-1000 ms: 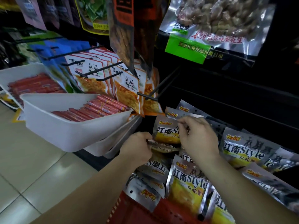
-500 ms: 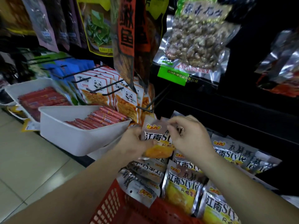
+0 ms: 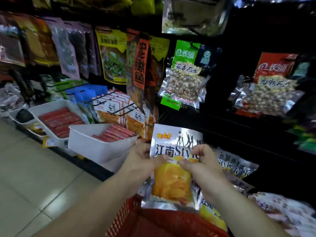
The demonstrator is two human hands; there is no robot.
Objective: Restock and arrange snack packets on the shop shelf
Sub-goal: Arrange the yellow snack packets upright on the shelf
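A silver snack packet [image 3: 172,178] with a yellow front stands upright between both hands. My left hand [image 3: 141,159] pinches its left edge and my right hand [image 3: 201,161] pinches its right edge near the printed name. It is held above a red plastic basket [image 3: 126,218] at the bottom. More packets of the same kind [image 3: 229,163] lie on the low dark shelf just right of my right hand, and another [image 3: 212,211] leans in the basket.
White tubs of red sausage sticks [image 3: 102,147] stand to the left on the shelf edge. Panda-print packets [image 3: 119,113] hang on black hooks behind them. Peanut bags [image 3: 184,82] and other snack bags hang higher up. Tiled floor [image 3: 34,177] lies left.
Both hands have lifted one packet out of the pile and turned it upright, facing me. The view has tilted upward, showing more of the hanging bags.
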